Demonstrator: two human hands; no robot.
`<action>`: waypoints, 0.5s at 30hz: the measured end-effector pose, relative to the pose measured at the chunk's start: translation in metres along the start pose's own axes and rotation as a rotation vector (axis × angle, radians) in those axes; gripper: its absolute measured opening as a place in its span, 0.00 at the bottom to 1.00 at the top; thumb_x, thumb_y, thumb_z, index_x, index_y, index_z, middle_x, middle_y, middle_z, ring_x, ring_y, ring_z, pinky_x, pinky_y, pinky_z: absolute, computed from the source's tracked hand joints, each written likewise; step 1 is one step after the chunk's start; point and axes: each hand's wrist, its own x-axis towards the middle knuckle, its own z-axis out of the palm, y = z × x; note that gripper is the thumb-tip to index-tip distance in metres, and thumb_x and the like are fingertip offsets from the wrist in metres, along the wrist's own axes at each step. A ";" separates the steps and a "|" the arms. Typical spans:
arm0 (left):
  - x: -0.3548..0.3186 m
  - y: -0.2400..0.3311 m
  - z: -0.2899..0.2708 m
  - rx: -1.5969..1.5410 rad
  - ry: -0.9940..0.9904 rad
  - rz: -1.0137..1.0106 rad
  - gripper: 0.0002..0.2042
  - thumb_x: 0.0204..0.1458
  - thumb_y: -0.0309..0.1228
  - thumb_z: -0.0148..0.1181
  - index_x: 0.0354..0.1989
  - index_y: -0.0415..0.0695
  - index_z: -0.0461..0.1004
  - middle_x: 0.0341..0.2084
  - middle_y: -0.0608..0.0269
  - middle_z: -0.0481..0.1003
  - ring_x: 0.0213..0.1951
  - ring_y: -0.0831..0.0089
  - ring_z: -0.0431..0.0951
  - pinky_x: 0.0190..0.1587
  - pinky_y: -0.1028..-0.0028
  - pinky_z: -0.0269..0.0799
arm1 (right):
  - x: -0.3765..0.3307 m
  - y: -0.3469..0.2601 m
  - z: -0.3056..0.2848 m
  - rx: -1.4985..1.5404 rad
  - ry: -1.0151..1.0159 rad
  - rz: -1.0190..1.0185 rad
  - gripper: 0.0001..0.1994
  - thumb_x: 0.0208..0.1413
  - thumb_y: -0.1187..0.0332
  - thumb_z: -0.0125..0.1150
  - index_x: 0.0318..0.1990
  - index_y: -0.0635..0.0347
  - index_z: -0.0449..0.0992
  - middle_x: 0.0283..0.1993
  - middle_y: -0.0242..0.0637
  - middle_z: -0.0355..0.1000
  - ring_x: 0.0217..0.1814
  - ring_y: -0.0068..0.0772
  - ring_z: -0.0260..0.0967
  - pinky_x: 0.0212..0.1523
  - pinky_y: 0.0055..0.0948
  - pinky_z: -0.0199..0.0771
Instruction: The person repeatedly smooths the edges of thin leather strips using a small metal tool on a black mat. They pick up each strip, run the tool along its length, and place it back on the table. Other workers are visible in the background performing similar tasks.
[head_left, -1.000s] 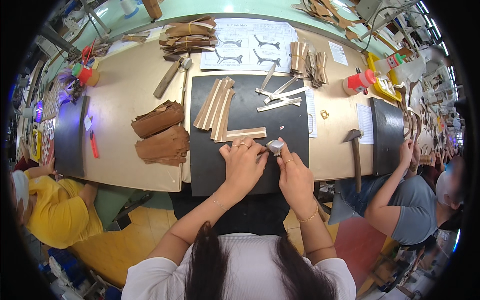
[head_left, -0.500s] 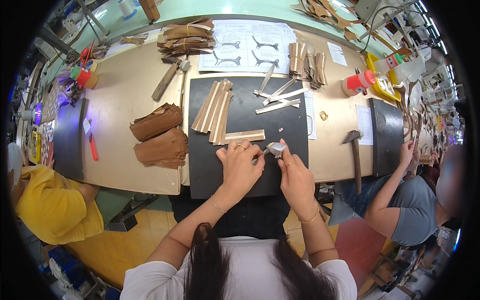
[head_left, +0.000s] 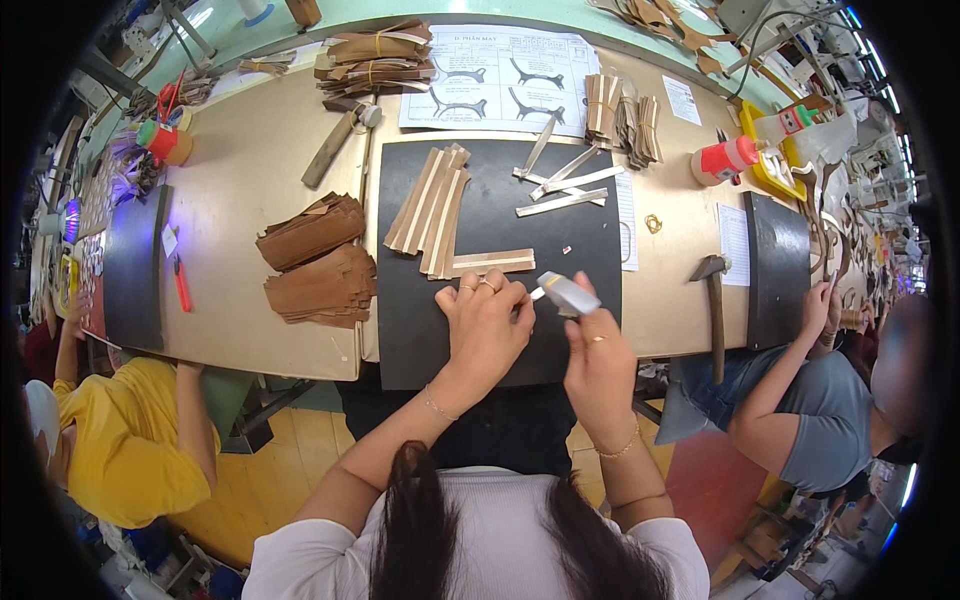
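Left hand (head_left: 487, 325): lies flat, fingers pressing on the black mat (head_left: 480, 330).
Right hand (head_left: 598, 355): closed around a small grey tool (head_left: 567, 293), just above the mat.
Tan strips (head_left: 432, 208): piled further back on the table (head_left: 230, 200).

The bench (head_left: 250, 190) held three black mats (head_left: 500, 330), two hammers (head_left: 712, 300) and two brown leather stacks (head_left: 312, 230).

The scene is brightly and evenly lit from overhead; only short, soft shadows are cast. Glare is seen on the green ledge (head_left: 230, 22) at 11 o'clock, and a violet lamp (head_left: 70, 218) glows at 9 o'clock. Straight edges are bent toward the rim, which is vignetted black. Blur is found at 3 o'clock.
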 end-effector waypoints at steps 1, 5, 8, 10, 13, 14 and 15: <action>0.000 0.000 -0.001 -0.002 0.002 0.007 0.04 0.47 0.31 0.71 0.29 0.49 0.81 0.31 0.70 0.73 0.44 0.66 0.70 0.48 0.61 0.51 | -0.001 -0.001 0.003 -0.056 -0.063 0.045 0.26 0.65 0.70 0.59 0.71 0.51 0.68 0.34 0.39 0.72 0.29 0.44 0.74 0.30 0.39 0.76; -0.006 -0.003 -0.006 -0.048 0.019 -0.003 0.06 0.47 0.32 0.72 0.33 0.50 0.84 0.32 0.71 0.74 0.44 0.68 0.70 0.49 0.62 0.51 | -0.005 0.001 0.006 -0.209 -0.240 0.079 0.26 0.65 0.69 0.59 0.71 0.50 0.67 0.34 0.39 0.71 0.28 0.44 0.74 0.29 0.39 0.76; -0.008 -0.006 -0.010 -0.076 0.009 -0.031 0.06 0.47 0.32 0.72 0.34 0.50 0.85 0.33 0.71 0.75 0.45 0.69 0.71 0.50 0.63 0.51 | -0.005 0.004 0.005 -0.203 -0.222 0.077 0.27 0.65 0.69 0.60 0.71 0.50 0.67 0.33 0.39 0.70 0.28 0.43 0.74 0.28 0.40 0.76; -0.008 -0.008 -0.011 -0.094 -0.015 -0.046 0.06 0.47 0.31 0.72 0.33 0.49 0.84 0.32 0.71 0.75 0.45 0.69 0.71 0.50 0.63 0.51 | -0.006 0.004 0.005 -0.200 -0.214 0.061 0.27 0.65 0.69 0.60 0.71 0.50 0.67 0.33 0.39 0.70 0.28 0.44 0.74 0.28 0.40 0.76; -0.007 -0.008 -0.010 -0.108 -0.026 -0.054 0.04 0.47 0.31 0.72 0.31 0.49 0.84 0.32 0.71 0.75 0.44 0.69 0.71 0.50 0.63 0.51 | -0.007 0.004 0.006 -0.198 -0.202 0.067 0.27 0.65 0.69 0.60 0.71 0.50 0.67 0.33 0.39 0.70 0.27 0.44 0.74 0.28 0.40 0.76; -0.006 -0.008 -0.010 -0.109 -0.028 -0.056 0.04 0.47 0.31 0.72 0.31 0.49 0.84 0.32 0.72 0.75 0.44 0.69 0.72 0.50 0.63 0.51 | -0.007 0.004 0.007 -0.196 -0.213 0.079 0.27 0.65 0.69 0.60 0.71 0.50 0.67 0.33 0.39 0.70 0.27 0.44 0.74 0.28 0.40 0.76; -0.006 -0.007 -0.010 -0.102 -0.025 -0.057 0.04 0.47 0.31 0.71 0.30 0.49 0.83 0.31 0.72 0.75 0.44 0.69 0.72 0.49 0.63 0.51 | -0.006 0.004 0.007 -0.193 -0.215 0.083 0.27 0.65 0.69 0.60 0.71 0.50 0.67 0.33 0.39 0.70 0.27 0.44 0.74 0.28 0.40 0.76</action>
